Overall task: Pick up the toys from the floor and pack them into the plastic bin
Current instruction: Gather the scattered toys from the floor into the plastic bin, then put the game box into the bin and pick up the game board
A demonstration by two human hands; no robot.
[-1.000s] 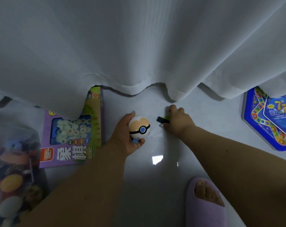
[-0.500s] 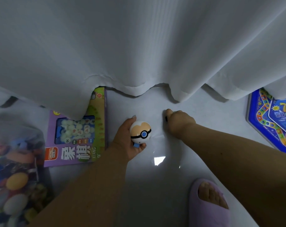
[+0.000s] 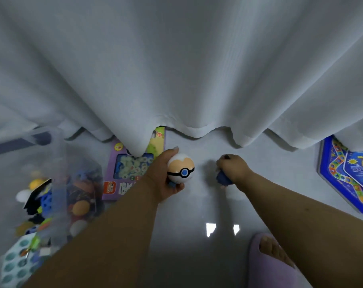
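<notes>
My left hand (image 3: 162,179) grips a round toy ball (image 3: 180,170), cream and white with a black band and a blue button, held above the floor. My right hand (image 3: 232,169) is curled round a small dark blue toy (image 3: 222,179), mostly hidden in the fist, lifted just off the grey floor. The clear plastic bin (image 3: 58,183) stands at the lower left, holding several colourful toys.
A purple and green boxed game (image 3: 135,169) lies on the floor behind my left hand, partly under the white curtain (image 3: 176,69). A blue board game box (image 3: 351,177) lies at the right edge. My foot in a lilac slipper (image 3: 270,260) is at the bottom right.
My right hand closed on the small dark toy and lifted it off the floor. The view shifted right to left, bringing the bin further into view. The ball stays in my left hand.
</notes>
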